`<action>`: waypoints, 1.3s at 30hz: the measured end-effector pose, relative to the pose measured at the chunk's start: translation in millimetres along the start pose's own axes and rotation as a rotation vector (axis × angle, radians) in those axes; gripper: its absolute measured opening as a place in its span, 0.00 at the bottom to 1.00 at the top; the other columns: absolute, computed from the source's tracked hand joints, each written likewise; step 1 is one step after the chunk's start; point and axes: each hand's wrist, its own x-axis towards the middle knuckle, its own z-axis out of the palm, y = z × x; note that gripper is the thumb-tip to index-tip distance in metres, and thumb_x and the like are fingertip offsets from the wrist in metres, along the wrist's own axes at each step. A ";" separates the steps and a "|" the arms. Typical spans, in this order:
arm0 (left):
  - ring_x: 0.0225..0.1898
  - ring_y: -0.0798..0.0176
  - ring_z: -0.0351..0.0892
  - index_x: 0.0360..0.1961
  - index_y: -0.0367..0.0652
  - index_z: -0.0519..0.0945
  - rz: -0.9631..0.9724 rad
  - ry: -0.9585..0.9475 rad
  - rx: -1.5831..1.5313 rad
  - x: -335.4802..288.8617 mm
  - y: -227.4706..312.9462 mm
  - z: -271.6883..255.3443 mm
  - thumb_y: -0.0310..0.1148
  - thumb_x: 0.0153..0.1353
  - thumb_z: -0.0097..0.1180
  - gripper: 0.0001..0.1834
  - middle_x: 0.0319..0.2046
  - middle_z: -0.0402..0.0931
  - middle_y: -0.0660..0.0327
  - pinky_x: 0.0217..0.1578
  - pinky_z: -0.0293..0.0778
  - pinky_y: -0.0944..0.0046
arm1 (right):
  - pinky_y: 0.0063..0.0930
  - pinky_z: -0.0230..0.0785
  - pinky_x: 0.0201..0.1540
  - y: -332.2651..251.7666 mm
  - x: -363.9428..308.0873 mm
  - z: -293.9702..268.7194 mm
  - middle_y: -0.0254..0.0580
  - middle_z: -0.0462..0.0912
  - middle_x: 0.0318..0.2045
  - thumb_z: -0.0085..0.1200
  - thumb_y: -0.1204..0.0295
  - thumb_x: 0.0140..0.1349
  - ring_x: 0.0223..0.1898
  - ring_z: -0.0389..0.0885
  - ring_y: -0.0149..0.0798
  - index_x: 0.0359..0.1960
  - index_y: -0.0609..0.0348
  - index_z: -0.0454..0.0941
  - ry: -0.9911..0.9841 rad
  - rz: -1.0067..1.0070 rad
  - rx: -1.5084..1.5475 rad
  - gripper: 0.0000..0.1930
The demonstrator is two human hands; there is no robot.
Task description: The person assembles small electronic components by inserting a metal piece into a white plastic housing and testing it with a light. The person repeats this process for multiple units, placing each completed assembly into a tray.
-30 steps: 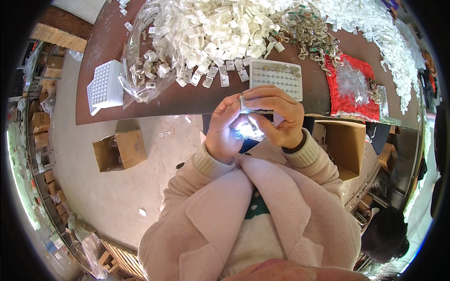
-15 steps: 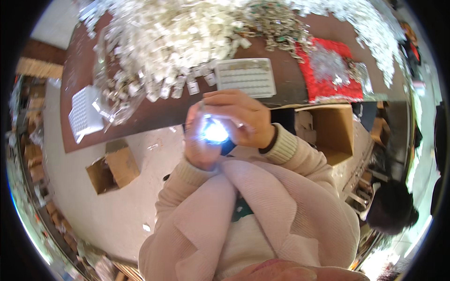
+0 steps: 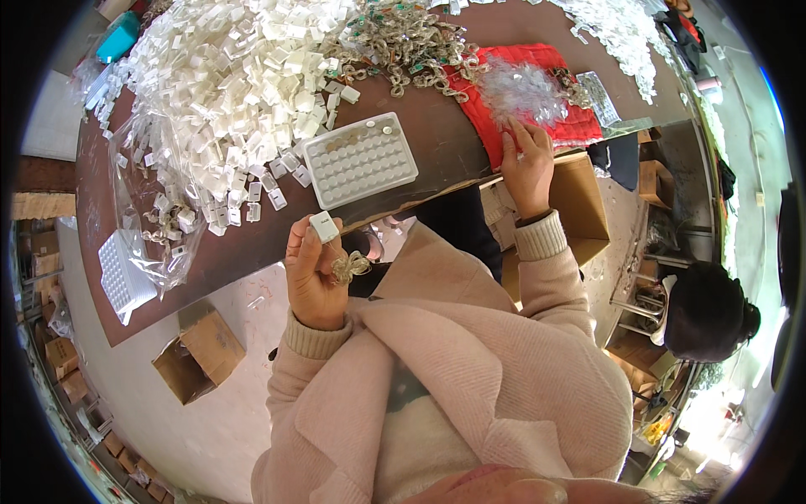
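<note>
Near the table's front edge, my left hand [image 3: 312,284] pinches a small white square plastic case [image 3: 324,226] between thumb and fingers. A looped bundle of pale cord [image 3: 349,267] hangs beside the fingers; whether it is joined to the case I cannot tell. My right hand [image 3: 531,172] stretches forward to a heap of clear plastic pieces [image 3: 512,88] on a red cloth [image 3: 476,113]. Its fingers are extended and apart, the tips touching the heap's near side. Between the hands, further back, lies a white tray [image 3: 369,192] with rows of round hollows.
A large pile of white cases [image 3: 235,92] covers the table's left, with tangled cord bundles [image 3: 403,46] behind the tray. Another white tray [image 3: 126,273] lies at the left edge. Cardboard boxes [image 3: 218,344] stand below the table. A person's dark-haired head [image 3: 709,311] is at right.
My hands, together around something brightly shining before, are now apart. The right has moved to the clear pieces; the left has dropped left with the case in view. The glare is gone.
</note>
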 end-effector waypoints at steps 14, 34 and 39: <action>0.28 0.74 0.71 0.52 0.42 0.78 -0.043 -0.057 0.021 2.1 -3.0 -3.9 0.31 0.68 0.57 0.13 0.42 0.83 0.59 0.28 0.69 0.75 | 0.38 0.75 0.38 15.5 -9.2 -12.2 0.48 0.82 0.32 0.63 0.78 0.57 0.34 0.82 0.50 0.36 0.61 0.84 -0.170 0.140 0.236 0.06; 0.28 0.73 0.75 0.49 0.42 0.78 -0.062 -0.101 -0.069 4.4 -2.6 -0.5 0.30 0.69 0.56 0.10 0.41 0.82 0.56 0.26 0.68 0.77 | 0.36 0.76 0.36 29.6 -2.4 -1.9 0.49 0.83 0.34 0.62 0.77 0.58 0.32 0.83 0.51 0.36 0.61 0.83 -0.179 0.049 0.170 0.05; 0.36 0.70 0.78 0.48 0.39 0.78 -0.047 -0.003 0.003 3.8 -2.7 -1.0 0.30 0.68 0.57 0.10 0.42 0.84 0.54 0.35 0.74 0.73 | 0.33 0.75 0.35 28.0 -5.9 -0.9 0.48 0.82 0.32 0.59 0.81 0.60 0.31 0.82 0.47 0.38 0.61 0.81 -0.092 0.008 0.165 0.05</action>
